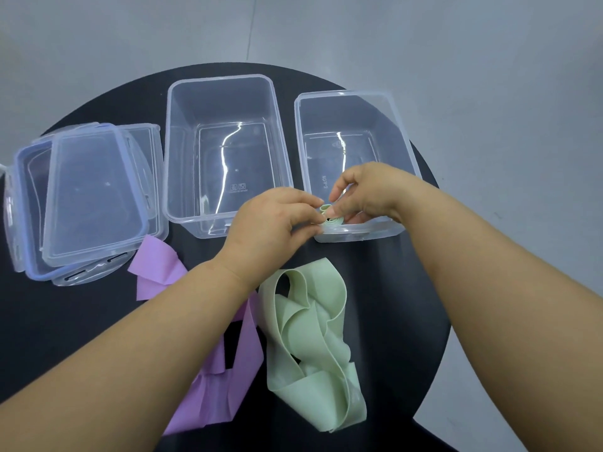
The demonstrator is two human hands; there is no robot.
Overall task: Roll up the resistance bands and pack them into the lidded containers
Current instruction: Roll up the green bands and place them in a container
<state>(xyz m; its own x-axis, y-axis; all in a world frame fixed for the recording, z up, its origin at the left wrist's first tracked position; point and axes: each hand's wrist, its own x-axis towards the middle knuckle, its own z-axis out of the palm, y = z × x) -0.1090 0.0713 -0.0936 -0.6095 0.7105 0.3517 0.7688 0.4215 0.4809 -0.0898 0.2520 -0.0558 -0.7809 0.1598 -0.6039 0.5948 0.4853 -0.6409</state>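
Green band [308, 337], its end coiled, is pinched by the left hand [267, 223] and right hand [368, 187].

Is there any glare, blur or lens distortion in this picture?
Head view: white glare streaks cross the floors of the larger container and the smaller container. Head view: the wide lens stretches the forearms toward the lower corners. Head view: the light is even and shadows are faint; the rolled end of the green band looks slightly soft.

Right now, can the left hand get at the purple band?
Probably yes, once it lets go: the left hand pinches the rolled start of the green band together with the right hand. The purple band lies loose on the table just beneath the left forearm.
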